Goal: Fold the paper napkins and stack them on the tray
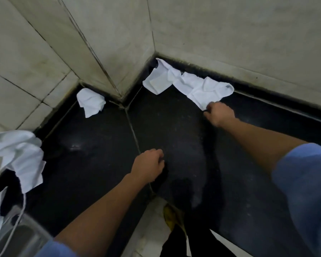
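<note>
Pinching near corner of napkin strip (189,84) w/ right hand (219,114) fingers (210,109); long axis along back wall (230,43), up-left from grip. Left hand (149,166) loosely curled, empty, on desk (100,154), farther off. Prob. pull toward body next.

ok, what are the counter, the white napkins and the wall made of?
Counter: probably polished black stone. It is glossy and faintly speckled, with a seam line.
Napkins: thin white paper or cloth. They are crumpled with soft creases, and the look does not settle which.
Wall: beige matte tiles with dark grout lines.
</note>
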